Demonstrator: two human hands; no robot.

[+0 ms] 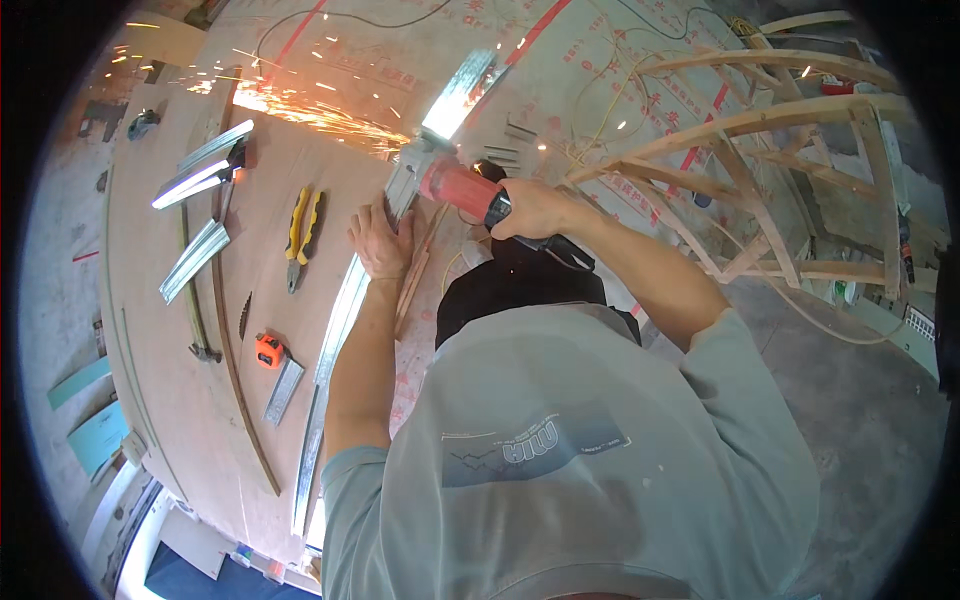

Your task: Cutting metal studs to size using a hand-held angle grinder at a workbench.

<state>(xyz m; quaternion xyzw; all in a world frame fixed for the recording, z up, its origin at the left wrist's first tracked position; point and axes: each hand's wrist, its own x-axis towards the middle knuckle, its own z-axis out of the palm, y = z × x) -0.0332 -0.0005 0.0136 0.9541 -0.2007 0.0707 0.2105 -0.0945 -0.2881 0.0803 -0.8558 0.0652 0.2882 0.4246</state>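
My right hand [535,208] is closed around the dark rear grip of a red angle grinder [458,186]. The grinder's head meets a long silvery metal channel [343,300], and a stream of bright sparks [320,115] flies off to the left. Just nearer than the grinder head, my left hand [380,242] presses the channel down with its fingers bent over it. The channel runs along the right edge of a wooden board [150,380], and its lit far end [462,95] sticks out past the grinder. The cutting disc itself is hidden by glare.
On the board lie yellow-handled pliers [298,240], an orange tape measure [269,350], a hammer [193,290], a thin wooden strip [235,370] and several short metal channel pieces [195,262]. Curved wooden frames [790,115] stand at the right. Cables [610,85] trail across the printed floor covering.
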